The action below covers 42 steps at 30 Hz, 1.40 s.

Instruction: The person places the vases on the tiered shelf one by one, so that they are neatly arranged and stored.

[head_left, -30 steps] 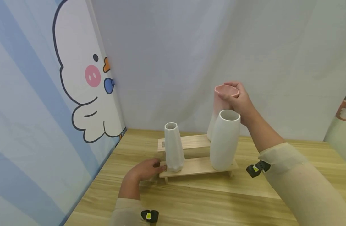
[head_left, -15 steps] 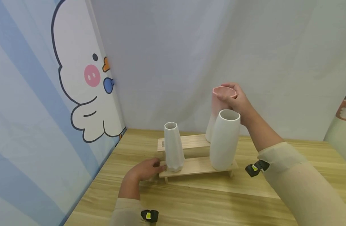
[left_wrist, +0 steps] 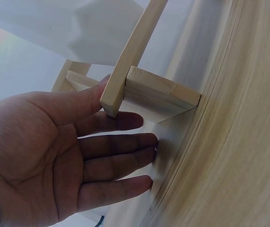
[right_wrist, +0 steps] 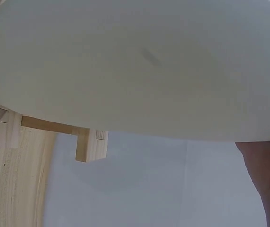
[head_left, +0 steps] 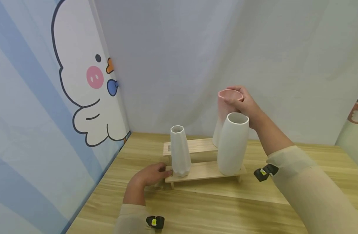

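My right hand (head_left: 245, 105) grips a tall pink-and-white vase (head_left: 223, 112) near its rim, thumb toward the front and fingers at the back. The vase's base stands over the right part of the rear step of a two-step wooden stand (head_left: 202, 147). My left hand (head_left: 151, 175) pinches the left end of the front step; the left wrist view shows the hand (left_wrist: 78, 151) with its thumb at the board (left_wrist: 130, 61) and the other fingers extended below. A slim white fluted vase (head_left: 180, 152) and a wide white vase (head_left: 233, 146) stand on the front step.
The wide white vase stands in front of the pink one and hides part of it; its pale side (right_wrist: 139, 71) fills much of the right wrist view. A grey-white curtain (head_left: 173, 65) hangs behind the wood-grain table (head_left: 202, 211). A cartoon-printed panel (head_left: 79, 97) borders the left.
The pink-and-white vase has shifted slightly left along the rear step with my right hand. My left hand has stayed at the stand's end.
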Each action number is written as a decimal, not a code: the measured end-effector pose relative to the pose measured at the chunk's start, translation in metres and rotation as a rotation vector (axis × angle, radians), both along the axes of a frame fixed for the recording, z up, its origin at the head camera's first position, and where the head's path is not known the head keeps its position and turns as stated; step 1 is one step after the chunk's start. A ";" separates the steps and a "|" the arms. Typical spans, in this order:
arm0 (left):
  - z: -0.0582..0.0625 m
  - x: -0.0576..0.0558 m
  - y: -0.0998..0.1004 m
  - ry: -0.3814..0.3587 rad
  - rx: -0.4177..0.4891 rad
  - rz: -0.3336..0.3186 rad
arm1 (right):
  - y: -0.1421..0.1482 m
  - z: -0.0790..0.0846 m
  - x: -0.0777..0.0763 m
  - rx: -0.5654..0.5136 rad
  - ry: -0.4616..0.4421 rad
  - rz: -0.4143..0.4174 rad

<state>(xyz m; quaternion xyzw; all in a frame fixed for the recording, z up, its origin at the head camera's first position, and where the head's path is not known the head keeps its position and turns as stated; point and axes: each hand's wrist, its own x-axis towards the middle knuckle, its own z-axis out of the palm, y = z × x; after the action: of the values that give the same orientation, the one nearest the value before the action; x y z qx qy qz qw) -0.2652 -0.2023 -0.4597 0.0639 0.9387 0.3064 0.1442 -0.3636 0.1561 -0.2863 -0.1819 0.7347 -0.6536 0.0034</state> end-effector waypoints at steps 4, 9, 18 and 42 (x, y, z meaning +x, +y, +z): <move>0.000 -0.001 0.001 0.003 -0.002 -0.007 | -0.001 0.001 0.000 0.032 -0.002 0.012; -0.001 -0.002 0.001 0.003 0.000 -0.004 | -0.001 0.002 -0.001 0.058 -0.009 0.020; -0.002 -0.002 0.000 0.005 -0.004 -0.005 | 0.000 -0.001 -0.004 0.023 -0.052 0.034; -0.002 -0.003 0.002 0.010 -0.005 -0.008 | 0.020 -0.010 0.004 -0.210 -0.021 0.161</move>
<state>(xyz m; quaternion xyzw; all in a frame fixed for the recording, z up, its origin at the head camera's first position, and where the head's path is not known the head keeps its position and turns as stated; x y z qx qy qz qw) -0.2678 -0.2000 -0.4619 0.0688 0.9399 0.3034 0.1410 -0.3594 0.1763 -0.2958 -0.2327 0.6449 -0.7266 0.0445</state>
